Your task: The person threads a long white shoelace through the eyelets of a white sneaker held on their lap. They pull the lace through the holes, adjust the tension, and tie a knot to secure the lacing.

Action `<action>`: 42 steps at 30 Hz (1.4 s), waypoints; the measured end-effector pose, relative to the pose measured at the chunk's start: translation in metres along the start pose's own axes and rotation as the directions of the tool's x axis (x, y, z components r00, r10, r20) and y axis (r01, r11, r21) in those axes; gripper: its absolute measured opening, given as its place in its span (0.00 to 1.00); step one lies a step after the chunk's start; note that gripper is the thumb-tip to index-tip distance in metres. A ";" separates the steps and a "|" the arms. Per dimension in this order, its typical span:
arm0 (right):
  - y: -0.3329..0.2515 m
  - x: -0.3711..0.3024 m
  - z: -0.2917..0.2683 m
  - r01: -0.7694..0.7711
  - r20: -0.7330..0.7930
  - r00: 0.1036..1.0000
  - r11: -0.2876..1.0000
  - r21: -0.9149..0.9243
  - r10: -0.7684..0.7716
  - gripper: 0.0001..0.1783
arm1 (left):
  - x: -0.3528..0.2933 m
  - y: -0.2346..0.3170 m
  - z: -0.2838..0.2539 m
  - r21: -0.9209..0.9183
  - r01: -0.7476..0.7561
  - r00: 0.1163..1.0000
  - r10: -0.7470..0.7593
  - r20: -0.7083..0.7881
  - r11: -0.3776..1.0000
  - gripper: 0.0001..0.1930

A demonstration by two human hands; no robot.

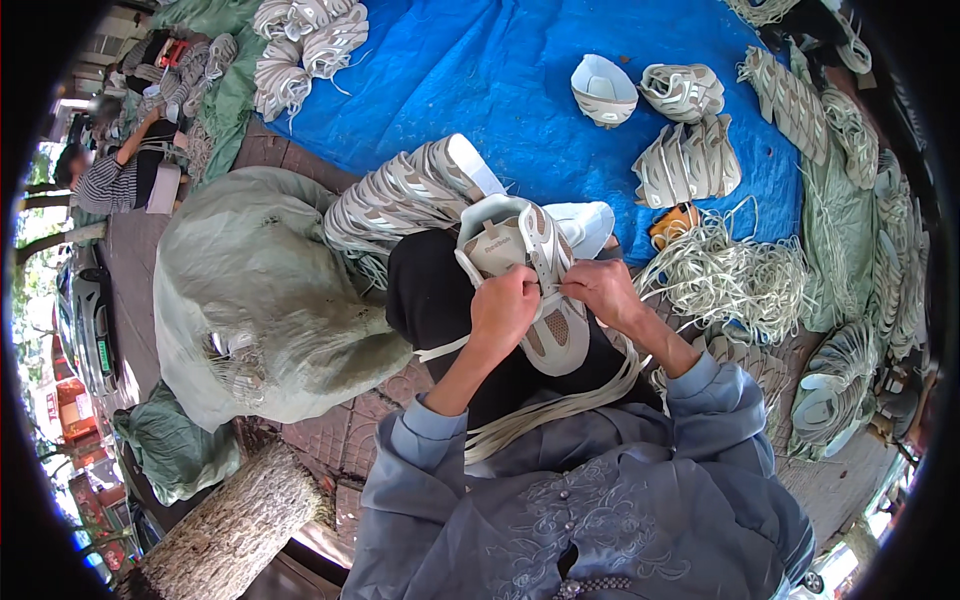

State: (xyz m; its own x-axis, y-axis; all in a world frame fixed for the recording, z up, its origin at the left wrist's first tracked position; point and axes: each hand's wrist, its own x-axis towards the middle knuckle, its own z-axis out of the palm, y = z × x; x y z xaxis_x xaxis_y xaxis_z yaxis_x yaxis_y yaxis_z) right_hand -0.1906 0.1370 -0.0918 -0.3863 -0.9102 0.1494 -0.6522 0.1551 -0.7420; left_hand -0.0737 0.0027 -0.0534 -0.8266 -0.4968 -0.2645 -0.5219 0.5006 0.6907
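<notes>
A beige and white sneaker upper (558,345) rests across my dark-trousered knees, its toe toward me. My left hand (503,312) is closed in a pinch at the left side of the lace opening. From the other side my right hand (603,290) pinches at the same place, close to the left fingertips. Both seem to grip a pale shoelace at the eyelets; the fingers partly cover it. A loose lace end (442,350) sticks out left of my left wrist. A bundle of cream laces (560,408) lies over my lap.
A row of nested uppers (400,200) leans beyond my left knee, beside a large pale sack (250,300). On the blue tarp (470,70) lie more uppers (690,165). A tangled lace heap (735,270) sits to the right. A tree trunk (230,530) stands lower left; another person (115,175) sits far left.
</notes>
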 end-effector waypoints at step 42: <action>-0.008 0.010 -0.001 0.116 -0.095 0.987 0.988 -0.104 -0.126 0.06 | 0.027 0.011 0.001 0.279 -0.210 0.966 0.154 0.209 0.937 0.07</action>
State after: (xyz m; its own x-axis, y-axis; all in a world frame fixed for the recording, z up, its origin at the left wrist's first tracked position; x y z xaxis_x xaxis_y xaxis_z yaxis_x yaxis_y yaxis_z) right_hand -0.1905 0.1272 -0.0837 -0.3617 -0.8817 0.3030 -0.7568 0.0879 -0.6477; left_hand -0.1019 -0.0048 -0.0540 -0.9226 -0.2544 -0.2901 -0.3746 0.7709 0.5152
